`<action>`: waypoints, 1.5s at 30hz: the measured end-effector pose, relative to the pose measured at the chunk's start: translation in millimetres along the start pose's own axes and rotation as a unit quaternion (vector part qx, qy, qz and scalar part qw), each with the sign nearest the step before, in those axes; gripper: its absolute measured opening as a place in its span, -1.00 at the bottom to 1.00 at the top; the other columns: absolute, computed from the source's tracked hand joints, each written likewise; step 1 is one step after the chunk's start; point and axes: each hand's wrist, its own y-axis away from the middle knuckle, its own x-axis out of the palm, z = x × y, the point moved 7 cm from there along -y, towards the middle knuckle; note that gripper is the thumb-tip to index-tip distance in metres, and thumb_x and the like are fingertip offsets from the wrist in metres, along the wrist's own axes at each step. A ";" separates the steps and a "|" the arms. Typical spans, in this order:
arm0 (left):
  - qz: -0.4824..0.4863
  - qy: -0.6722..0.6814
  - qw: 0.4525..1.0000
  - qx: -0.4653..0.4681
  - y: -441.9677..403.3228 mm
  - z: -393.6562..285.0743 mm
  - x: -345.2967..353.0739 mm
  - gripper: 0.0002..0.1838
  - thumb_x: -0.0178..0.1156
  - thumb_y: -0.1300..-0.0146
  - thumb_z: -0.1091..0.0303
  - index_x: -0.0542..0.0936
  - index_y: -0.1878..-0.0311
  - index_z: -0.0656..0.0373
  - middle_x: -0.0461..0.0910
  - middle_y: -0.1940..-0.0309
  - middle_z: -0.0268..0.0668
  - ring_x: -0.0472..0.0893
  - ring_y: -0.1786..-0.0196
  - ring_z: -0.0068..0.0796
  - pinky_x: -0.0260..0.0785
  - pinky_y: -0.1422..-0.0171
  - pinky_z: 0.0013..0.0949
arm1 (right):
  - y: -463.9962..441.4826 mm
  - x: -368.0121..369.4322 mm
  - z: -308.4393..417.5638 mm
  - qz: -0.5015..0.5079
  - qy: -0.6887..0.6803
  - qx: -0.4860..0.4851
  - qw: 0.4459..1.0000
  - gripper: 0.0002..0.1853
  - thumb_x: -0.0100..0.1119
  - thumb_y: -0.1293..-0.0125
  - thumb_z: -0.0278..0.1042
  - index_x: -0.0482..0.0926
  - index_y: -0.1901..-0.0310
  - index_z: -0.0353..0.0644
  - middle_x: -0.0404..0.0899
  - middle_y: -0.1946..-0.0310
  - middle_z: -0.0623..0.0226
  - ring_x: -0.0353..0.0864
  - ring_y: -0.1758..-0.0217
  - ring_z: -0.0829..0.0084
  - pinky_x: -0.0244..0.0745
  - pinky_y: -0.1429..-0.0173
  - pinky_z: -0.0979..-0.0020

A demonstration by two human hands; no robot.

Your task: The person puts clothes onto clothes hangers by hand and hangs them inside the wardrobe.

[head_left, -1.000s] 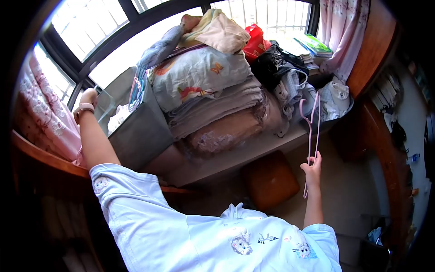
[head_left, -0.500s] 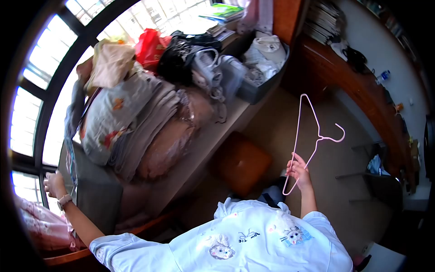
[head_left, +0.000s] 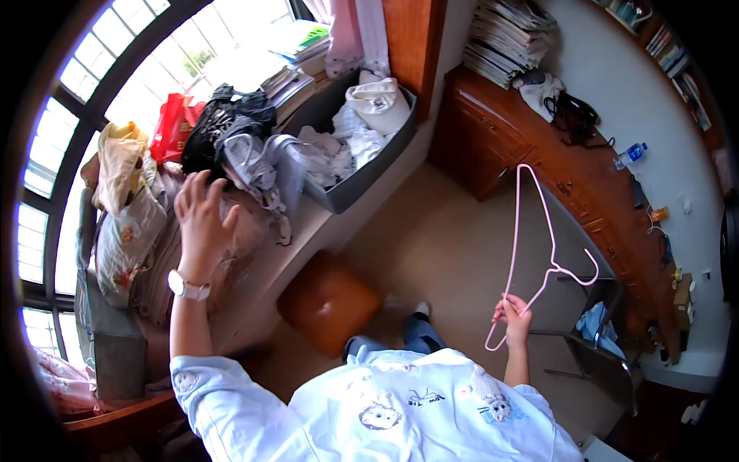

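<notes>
My right hand [head_left: 513, 317] is closed around one end of a pink clothes hanger [head_left: 548, 231], whose hook points to the right. No garment hangs on it. My left hand [head_left: 202, 219], with a white watch [head_left: 188, 288] on the wrist, is raised with its fingers spread and nothing in them. Behind it, in the view, lies a pile of folded bedding [head_left: 127, 246] on the window ledge. Beyond the fingertips are a black bag [head_left: 223, 119] and a red plastic bag [head_left: 175, 129]. I cannot tell whether the hand touches the pile.
A grey storage bin [head_left: 346, 199] with white cloths and a white cap [head_left: 379, 104] stands on the ledge. Below sits a brown stool [head_left: 329, 302]. A wooden desk [head_left: 539, 165] curves along the right, with a folding chair [head_left: 616, 366] beside it.
My left hand has swung from the far left, by the window, to in front of the pile, and its fingers have spread. The view has turned right; the hanger remains in my right hand.
</notes>
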 end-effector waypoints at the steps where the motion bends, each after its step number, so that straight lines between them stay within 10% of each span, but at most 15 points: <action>1: 0.022 0.019 1.000 0.011 -9.7 -15.0 20.4 -0.55 0.25 0.05 0.28 0.44 0.03 0.14 0.30 -0.09 -0.13 0.20 -0.24 -0.12 -0.01 -0.29 -0.12 | -7.5 -24.2 1.6 -0.026 0.018 -0.002 0.999 -0.81 -0.07 -0.27 -0.55 0.43 0.13 -0.44 0.48 0.52 0.26 0.48 0.59 0.54 0.49 0.53 0.53; 8: 0.147 0.077 0.984 0.063 -24.0 -82.3 166.4 -0.52 0.28 0.10 0.31 0.43 0.05 0.20 0.35 0.02 -0.15 0.29 -0.16 -0.16 0.10 -0.24 -0.20 | -56.0 -90.7 -10.8 -0.098 0.051 0.017 0.994 -0.89 -0.02 -0.27 -0.55 0.44 0.24 -0.40 0.46 0.59 0.32 0.42 0.65 0.60 0.42 0.59 0.56; 15: 0.207 0.248 0.939 0.120 -63.1 -137.7 307.1 -0.64 0.04 0.03 0.60 0.45 0.08 0.29 0.38 0.05 -0.03 0.40 -0.03 -0.06 0.27 -0.15 -0.25 | -135.7 3.7 -27.0 0.013 -0.002 0.074 0.997 -0.82 -0.04 -0.26 -0.57 0.41 0.11 -0.40 0.51 0.47 0.24 0.51 0.53 0.54 0.53 0.42 0.52; 22: 0.089 0.383 0.895 -0.210 -135.8 -97.8 491.2 -0.59 -0.02 0.05 0.59 0.42 0.04 0.38 0.39 -0.03 0.07 0.37 -0.08 0.07 0.18 -0.23 -0.16 | -241.3 101.2 -11.7 0.022 0.013 0.076 0.997 -0.77 -0.09 -0.30 -0.55 0.39 0.03 -0.38 0.51 0.40 0.24 0.52 0.44 0.53 0.52 0.32 0.51; 24: 0.258 0.191 0.861 -0.394 -119.7 -66.7 545.2 -0.56 0.04 0.01 0.48 0.41 -0.02 0.37 0.38 -0.08 0.06 0.36 -0.13 0.03 0.15 -0.26 -0.18 | -265.6 118.3 7.6 0.010 0.013 0.063 0.998 -0.77 -0.10 -0.30 -0.55 0.39 0.02 -0.38 0.51 0.39 0.24 0.52 0.43 0.53 0.52 0.31 0.51; 27: 0.543 0.015 0.720 -0.432 -82.5 -43.5 581.4 -0.59 0.08 -0.06 0.34 0.46 0.01 0.33 0.36 -0.12 0.02 0.41 -0.11 -0.03 0.26 -0.17 -0.19 | -290.2 130.3 33.2 -0.017 0.061 0.060 0.996 -0.76 -0.10 -0.31 -0.54 0.41 0.02 -0.38 0.51 0.38 0.24 0.51 0.43 0.53 0.51 0.30 0.50; 30: 0.308 0.118 0.661 -0.674 -22.4 -3.6 661.5 -0.66 0.09 -0.10 0.28 0.54 0.10 0.27 0.44 -0.03 -0.01 0.47 -0.07 -0.11 0.34 -0.09 -0.18 | -310.6 124.6 39.4 -0.020 0.074 0.029 0.997 -0.76 -0.11 -0.31 -0.52 0.42 0.01 -0.35 0.51 0.39 0.23 0.52 0.45 0.51 0.52 0.31 0.49; 34: 0.378 0.166 0.757 -0.507 -74.2 -7.3 596.0 -0.74 0.08 -0.11 0.30 0.60 0.26 0.28 0.58 0.23 0.02 0.57 0.06 -0.15 0.39 -0.01 -0.15 | -345.6 124.0 57.9 -0.025 0.071 0.034 0.997 -0.75 -0.13 -0.33 -0.49 0.42 0.01 -0.34 0.51 0.38 0.23 0.51 0.42 0.51 0.51 0.29 0.48; 40: 0.106 0.159 0.884 -0.426 -147.0 16.4 522.3 -0.75 -0.05 -0.10 0.36 0.57 0.42 0.32 0.57 0.34 0.06 0.55 0.28 0.11 0.39 0.20 -0.06 | -399.2 141.8 91.3 0.089 0.088 -0.005 0.992 -0.76 -0.15 -0.34 -0.51 0.42 0.02 -0.36 0.51 0.36 0.27 0.50 0.41 0.56 0.50 0.28 0.51; 45: 0.201 0.297 0.777 -0.516 -127.6 -0.7 551.5 -0.64 -0.01 -0.05 0.24 0.56 0.39 0.42 0.56 0.37 0.10 0.53 0.21 0.15 0.37 0.08 -0.08 | -407.1 138.4 95.6 0.126 0.128 -0.022 0.984 -0.75 -0.13 -0.33 -0.50 0.42 0.01 -0.37 0.51 0.37 0.30 0.48 0.41 0.59 0.46 0.27 0.55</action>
